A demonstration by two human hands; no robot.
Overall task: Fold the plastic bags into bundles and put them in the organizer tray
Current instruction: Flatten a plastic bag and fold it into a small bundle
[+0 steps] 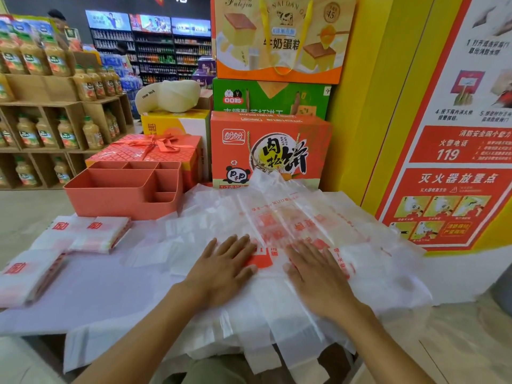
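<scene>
Translucent red-printed plastic bags (293, 217) sprawl unfolded under flat-fingered left hand (224, 268) and right hand (318, 275); folded bundles (102, 234) await coral organizer tray (119, 202) (seemingly empty).

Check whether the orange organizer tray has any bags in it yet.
Empty, as far as shows: the organizer tray shows only bare orange compartments; the folded bundles lie outside it.

Yellow wall (371, 112), stacked snack boxes (270, 151), juice shelves (55, 126).
</scene>
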